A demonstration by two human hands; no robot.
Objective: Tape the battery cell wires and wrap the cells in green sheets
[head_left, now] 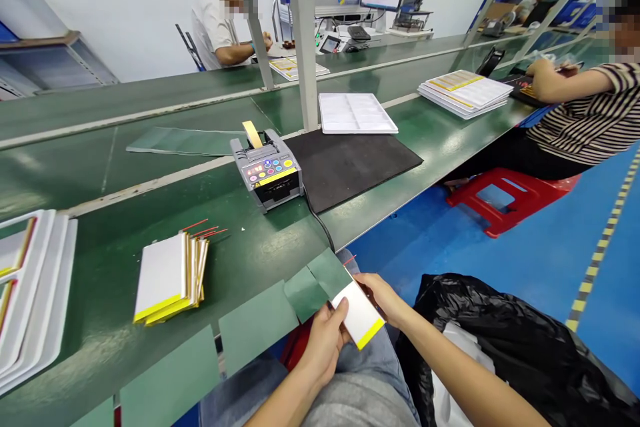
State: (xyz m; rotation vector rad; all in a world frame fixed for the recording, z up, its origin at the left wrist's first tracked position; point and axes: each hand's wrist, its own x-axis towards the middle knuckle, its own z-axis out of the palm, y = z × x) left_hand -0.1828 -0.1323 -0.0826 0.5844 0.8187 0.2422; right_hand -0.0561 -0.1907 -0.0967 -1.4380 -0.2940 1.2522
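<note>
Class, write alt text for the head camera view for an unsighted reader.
The left hand and right hand hold a white rectangular pack with a yellow strip over a green workbench. Nearby lie a stack of similar packs with red-tipped leads and a grey tape dispenser; a co-worker in a striped shirt sits beyond.

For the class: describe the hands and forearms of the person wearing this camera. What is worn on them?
The left hand and right hand are bare, with no gloves. The left forearm and right forearm show no sleeves, watch or band. Grey fabric and blue denim cover the lap below.
</note>
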